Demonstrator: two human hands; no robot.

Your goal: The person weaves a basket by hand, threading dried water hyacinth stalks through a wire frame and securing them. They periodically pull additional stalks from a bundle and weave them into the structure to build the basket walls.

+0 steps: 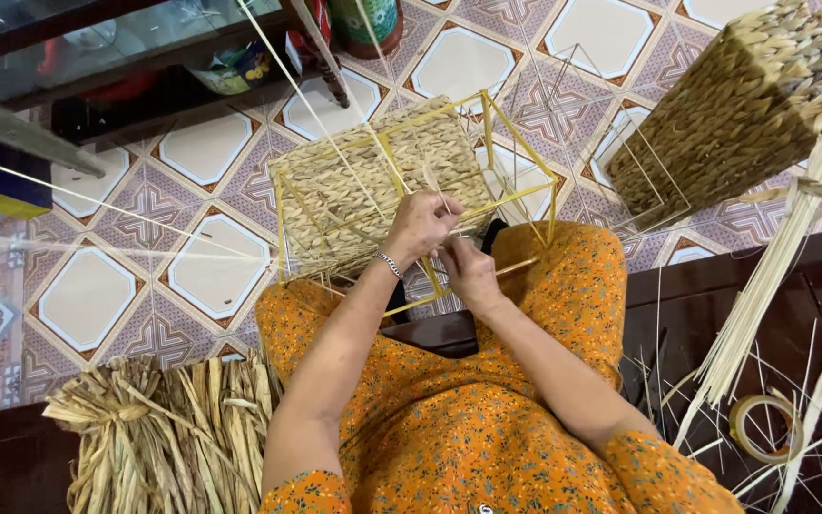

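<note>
A yellow wire box frame (pixel 516 143) rests against my knees, its left part covered in pale woven straw (pixel 354 186). My left hand (pixel 419 227), with a bracelet on the wrist, pinches a straw strand at the edge of the weave. Just below and to the right, my right hand (pixel 470 271) is closed on another strand near the frame's lower bar. I am seated in orange flowered clothing (pixel 487 419).
A finished woven basket (pixel 734 109) lies at the upper right. A bundle of dried straw (pixel 168 438) lies at the lower left. Thin reeds (pixel 773 276) and a tape roll (pixel 763 428) are on the right. A glass cabinet (pixel 116 48) stands on the patterned tile floor.
</note>
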